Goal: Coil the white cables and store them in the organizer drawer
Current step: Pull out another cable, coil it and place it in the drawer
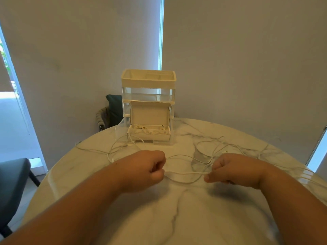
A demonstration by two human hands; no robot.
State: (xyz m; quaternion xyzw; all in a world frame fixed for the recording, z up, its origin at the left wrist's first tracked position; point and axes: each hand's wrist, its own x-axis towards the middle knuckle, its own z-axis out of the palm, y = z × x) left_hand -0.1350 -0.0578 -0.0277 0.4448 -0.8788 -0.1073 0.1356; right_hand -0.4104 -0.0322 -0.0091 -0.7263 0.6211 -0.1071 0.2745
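I'm looking down thru the head cam at a round marble table (177, 218). L hand (150, 167) is curling into a fist and pinching one end of a stretch of white cable (185, 173). R hand (235, 169) is pinching the other end btwn thumb and forefinger, w/ the other fingers tucked under. The hands are sitting apart, low over the tabletop. The cable is running nearly straight btwn them, and a second strand is sagging in a loop just below it.

More loose cable is trailing over the marble: a left tangle (115, 147) beyond the L hand and a right tangle (219, 144) beyond the R hand. I can't tell which strand is belonging to which cable.

At the far side, approx. centre, a cream-and-clear organizer (148, 80) is standing upright w/ an open tray on top. Its bottom clear drawer (122, 129) is sitting pulled out toward me. Inside it a white box (150, 137) is lying w/ its lid flipped up, holding coiled cables (148, 131).

A dark chair (12, 183) is standing left of the table, and a second chair (112, 110) is showing behind the organizer. Grey roller blinds (247, 59) are covering the windows.
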